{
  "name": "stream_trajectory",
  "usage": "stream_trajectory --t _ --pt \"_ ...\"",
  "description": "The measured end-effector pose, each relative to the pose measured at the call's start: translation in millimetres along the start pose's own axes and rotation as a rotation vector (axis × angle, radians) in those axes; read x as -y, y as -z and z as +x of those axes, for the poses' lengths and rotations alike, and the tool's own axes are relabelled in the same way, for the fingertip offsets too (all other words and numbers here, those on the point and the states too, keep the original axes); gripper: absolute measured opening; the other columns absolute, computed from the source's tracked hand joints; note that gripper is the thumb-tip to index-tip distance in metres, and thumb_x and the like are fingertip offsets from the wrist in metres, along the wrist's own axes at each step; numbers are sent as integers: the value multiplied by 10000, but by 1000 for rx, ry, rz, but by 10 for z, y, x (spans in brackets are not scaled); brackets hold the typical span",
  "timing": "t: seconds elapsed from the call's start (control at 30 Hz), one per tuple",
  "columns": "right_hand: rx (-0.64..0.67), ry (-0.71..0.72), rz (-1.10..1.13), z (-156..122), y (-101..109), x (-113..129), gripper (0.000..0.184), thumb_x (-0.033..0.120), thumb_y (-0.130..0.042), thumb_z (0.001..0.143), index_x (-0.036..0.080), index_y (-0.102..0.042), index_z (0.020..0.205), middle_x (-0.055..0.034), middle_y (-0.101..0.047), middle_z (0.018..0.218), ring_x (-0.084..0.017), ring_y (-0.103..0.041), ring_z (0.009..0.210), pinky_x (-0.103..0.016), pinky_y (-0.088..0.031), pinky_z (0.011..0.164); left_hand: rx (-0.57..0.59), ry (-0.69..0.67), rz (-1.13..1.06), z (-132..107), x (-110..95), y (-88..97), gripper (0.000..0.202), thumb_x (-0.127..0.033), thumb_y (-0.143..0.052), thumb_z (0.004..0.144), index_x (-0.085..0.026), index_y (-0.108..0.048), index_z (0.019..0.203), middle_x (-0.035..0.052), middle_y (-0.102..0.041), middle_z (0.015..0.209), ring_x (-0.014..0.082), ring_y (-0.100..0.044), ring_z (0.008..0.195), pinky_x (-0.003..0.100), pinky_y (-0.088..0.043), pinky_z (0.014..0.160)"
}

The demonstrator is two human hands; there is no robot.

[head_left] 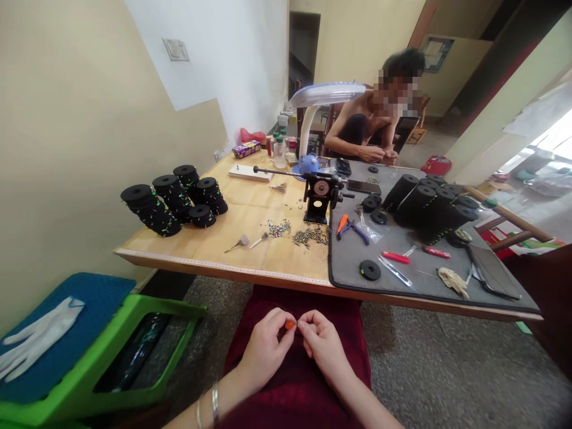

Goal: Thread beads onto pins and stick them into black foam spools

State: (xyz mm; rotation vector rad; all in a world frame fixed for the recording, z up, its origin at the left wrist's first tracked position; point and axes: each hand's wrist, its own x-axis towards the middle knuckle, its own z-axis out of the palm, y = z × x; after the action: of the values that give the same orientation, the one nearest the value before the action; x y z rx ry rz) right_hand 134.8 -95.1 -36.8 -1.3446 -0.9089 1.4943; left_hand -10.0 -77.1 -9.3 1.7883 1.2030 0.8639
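My left hand (266, 348) and my right hand (324, 345) meet over my dark red lap, below the front edge of the wooden table (250, 208). Both are closed in a pinch. A small orange piece (290, 324) sits between the fingertips of the left hand, and the right fingertips are right beside it, touching or nearly so. What the right fingers hold is too small to make out. Bangles circle my left wrist.
On the table: stacks of black spools (172, 199), a black winding machine (319, 199), beads and small metal parts (308, 235), a grey mat (402, 256) with pliers, red tools and more spools. Another person sits at the far end. A green stool with a white glove (40, 339) stands at left.
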Motion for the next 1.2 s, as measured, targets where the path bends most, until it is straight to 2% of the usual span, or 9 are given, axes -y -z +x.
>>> stream_trajectory --t 0.3,0.53,0.73,0.87,0.97,1.07,1.2 --pt "-56 -15 38 -17 21 5 292 428 -637 733 199 -462 690 133 -347 387 -39 -244 334 -176 -151 370 -3 10 12 26 -6 -22 116 -205 -529 824 -198 -609 740 34 -604 727 184 -569 694 280 -431 670" --pt "-3 -21 20 -36 19 39 328 469 -637 732 201 -456 673 133 -341 382 -39 -237 335 -177 -147 365 12 80 -54 22 18 -26 159 -261 -562 824 -199 -658 714 41 -656 708 184 -584 655 264 -427 620" --pt "67 -50 -38 -22 48 45 303 464 -621 733 194 -484 724 141 -351 391 -33 -232 312 -178 -149 343 11 145 -152 44 36 50 122 -280 -635 780 -203 -717 736 45 -692 733 193 -614 703 268 -450 677" --pt "133 -58 -80 -34 34 82 262 431 -595 749 178 -529 770 144 -351 368 -36 -224 297 -178 -156 327 21 193 -237 67 7 110 167 -312 -600 806 -184 -686 870 62 -698 844 201 -617 777 290 -466 747" --pt "137 -50 -85 -49 12 110 230 407 -581 757 192 -504 730 145 -345 356 -36 -217 294 -180 -156 327 35 194 -246 85 -2 120 188 -332 -560 833 -178 -666 852 58 -689 835 203 -620 798 293 -466 764" --pt "120 -34 -77 -56 5 105 208 379 -565 763 207 -466 700 149 -333 348 -38 -217 296 -177 -158 336 -17 191 -238 115 42 114 174 -324 -552 831 -182 -651 821 41 -677 805 198 -618 781 288 -463 754" --pt "60 -29 -74 -45 36 50 206 354 -554 760 216 -428 673 148 -326 356 -38 -227 307 -172 -160 351 -182 204 -194 187 177 169 149 -294 -537 815 -186 -638 827 30 -662 801 191 -599 756 286 -447 733"
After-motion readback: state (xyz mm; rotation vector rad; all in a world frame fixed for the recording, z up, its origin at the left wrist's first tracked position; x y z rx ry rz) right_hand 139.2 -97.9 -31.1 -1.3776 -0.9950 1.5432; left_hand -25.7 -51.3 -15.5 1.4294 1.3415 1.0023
